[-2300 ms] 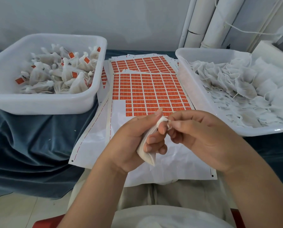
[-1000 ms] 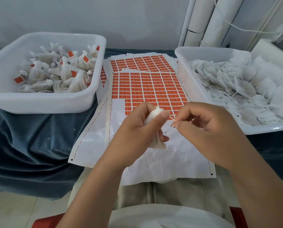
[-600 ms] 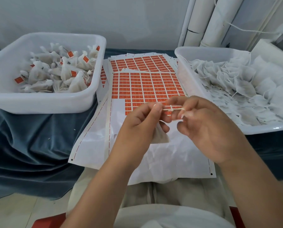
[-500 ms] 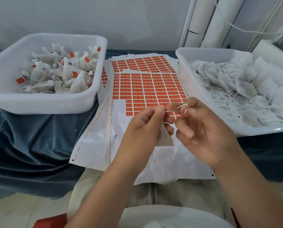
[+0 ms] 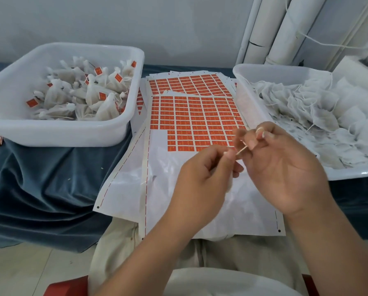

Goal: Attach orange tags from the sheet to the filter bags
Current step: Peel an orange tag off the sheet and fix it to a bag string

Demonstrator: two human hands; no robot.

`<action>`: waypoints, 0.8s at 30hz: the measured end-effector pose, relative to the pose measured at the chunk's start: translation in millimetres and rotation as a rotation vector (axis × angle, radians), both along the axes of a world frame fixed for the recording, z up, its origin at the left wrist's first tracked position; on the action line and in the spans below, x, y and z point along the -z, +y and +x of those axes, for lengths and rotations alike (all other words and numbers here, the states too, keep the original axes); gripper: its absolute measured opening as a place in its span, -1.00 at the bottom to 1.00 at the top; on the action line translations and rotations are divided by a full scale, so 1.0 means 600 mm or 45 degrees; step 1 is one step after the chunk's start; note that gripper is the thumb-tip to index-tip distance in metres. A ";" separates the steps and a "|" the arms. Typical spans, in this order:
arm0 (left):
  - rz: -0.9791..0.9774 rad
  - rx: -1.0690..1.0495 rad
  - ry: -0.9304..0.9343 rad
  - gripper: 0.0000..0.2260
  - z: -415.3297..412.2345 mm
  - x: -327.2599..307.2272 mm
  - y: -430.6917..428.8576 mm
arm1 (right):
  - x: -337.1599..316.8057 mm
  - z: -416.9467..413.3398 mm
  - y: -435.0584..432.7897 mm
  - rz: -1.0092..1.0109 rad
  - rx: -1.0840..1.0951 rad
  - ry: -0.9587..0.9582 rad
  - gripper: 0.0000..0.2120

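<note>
A white plastic tub [image 5: 57,133] on the left holds tagged filter bags [image 5: 89,97], and beside it lies the white sheet of orange tags [image 5: 196,118]. Over the sheet, the left hand [image 5: 202,178] is clenched round one white filter bag [image 5: 228,184], which is mostly hidden. The right hand [image 5: 285,167] pinches the bag's thin string [image 5: 242,150], with a second white tub [image 5: 243,99] of untagged bags [image 5: 320,116] beyond.

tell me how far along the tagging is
Done: tagged bags lie in the left tub, and the top sheet has its lower rows peeled bare. In hand: left hand grips a filter bag, right hand pinches its string, no tag visible. Left: the right tub is heaped with untagged bags.
</note>
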State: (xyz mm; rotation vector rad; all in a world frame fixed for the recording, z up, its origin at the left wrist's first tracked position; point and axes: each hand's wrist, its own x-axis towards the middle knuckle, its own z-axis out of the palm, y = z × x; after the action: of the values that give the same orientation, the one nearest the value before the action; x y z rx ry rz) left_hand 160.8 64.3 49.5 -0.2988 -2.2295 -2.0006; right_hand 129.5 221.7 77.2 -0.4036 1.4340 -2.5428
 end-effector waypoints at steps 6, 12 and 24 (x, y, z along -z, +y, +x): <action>-0.571 -0.228 -0.150 -0.60 -0.037 0.002 -0.059 | -0.008 -0.016 0.025 0.019 0.125 0.093 -0.89; -0.058 -0.501 -0.590 -0.52 -0.075 -0.013 -0.143 | 0.056 -0.037 0.010 0.707 0.339 0.024 -0.83; 0.031 -0.254 -0.517 -0.74 -0.059 0.002 -0.118 | 0.060 -0.014 -0.027 0.994 0.445 0.202 -0.87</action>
State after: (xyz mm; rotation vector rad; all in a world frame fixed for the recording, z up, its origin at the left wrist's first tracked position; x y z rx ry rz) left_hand 125.2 -6.3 48.3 0.3531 -2.3361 -2.1252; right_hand 121.2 205.6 41.4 -0.2293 2.5673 -1.9432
